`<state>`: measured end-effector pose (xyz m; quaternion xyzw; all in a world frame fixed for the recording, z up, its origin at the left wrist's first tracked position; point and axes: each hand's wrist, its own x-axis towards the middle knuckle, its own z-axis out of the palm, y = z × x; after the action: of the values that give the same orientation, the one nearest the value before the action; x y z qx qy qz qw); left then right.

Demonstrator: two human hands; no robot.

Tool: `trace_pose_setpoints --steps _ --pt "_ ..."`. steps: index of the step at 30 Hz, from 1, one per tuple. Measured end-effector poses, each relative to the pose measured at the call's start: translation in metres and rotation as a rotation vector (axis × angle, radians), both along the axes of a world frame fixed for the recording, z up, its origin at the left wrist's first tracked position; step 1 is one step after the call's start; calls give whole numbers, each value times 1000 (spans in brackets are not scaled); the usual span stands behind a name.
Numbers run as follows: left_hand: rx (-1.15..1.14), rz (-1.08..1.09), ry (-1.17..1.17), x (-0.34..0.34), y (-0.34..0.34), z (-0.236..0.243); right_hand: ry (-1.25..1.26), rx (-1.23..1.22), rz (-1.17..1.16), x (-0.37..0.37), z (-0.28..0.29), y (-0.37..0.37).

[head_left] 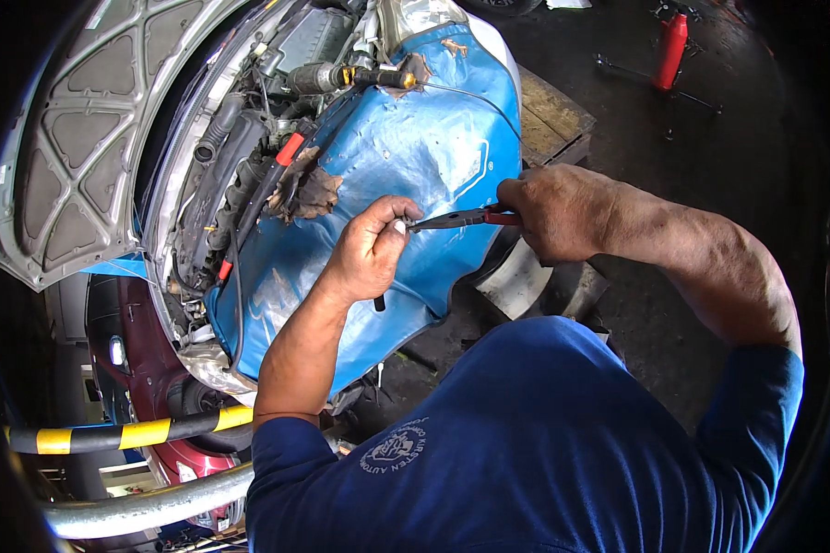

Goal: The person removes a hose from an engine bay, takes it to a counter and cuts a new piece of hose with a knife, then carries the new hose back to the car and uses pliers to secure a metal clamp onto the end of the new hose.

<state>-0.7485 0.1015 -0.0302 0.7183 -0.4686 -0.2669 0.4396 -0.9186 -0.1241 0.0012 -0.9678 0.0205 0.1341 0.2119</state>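
My right hand (pixel 567 212) is closed around the red handles of long-nose pliers (pixel 461 219), whose jaws point left. Their tip meets the fingers of my left hand (pixel 371 247), which pinch a small piece too tiny to name. Beneath the left hand pokes out a short dark rod end (pixel 379 302); whether that hand holds it I cannot tell. Both hands are above a blue fender cover (pixel 406 138), torn brown in places, draped over the car's side. A bar with red grips (pixel 290 149) lies along the engine bay's edge.
A yellow-and-black corded or hosed tool (pixel 378 78) rests on the cover's far end, by the engine (pixel 240 152). The raised hood (pixel 83 138) stands left. A striped bar (pixel 138 435) and metal pipe (pixel 148 502) cross lower left. A red cylinder (pixel 672 53) stands on the floor.
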Motion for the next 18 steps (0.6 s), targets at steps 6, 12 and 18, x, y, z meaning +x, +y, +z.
trace_pose_setpoints --steps 6,12,18 --pt "-44 -19 437 1 3 -3 -92 77 47 3 -11 -5" --pt "-70 -178 16 7 8 -21 -121 -119 35 -3 1 -2" --pt "-31 0 -61 0 10 -19 -332 -380 59 -12 0 3"
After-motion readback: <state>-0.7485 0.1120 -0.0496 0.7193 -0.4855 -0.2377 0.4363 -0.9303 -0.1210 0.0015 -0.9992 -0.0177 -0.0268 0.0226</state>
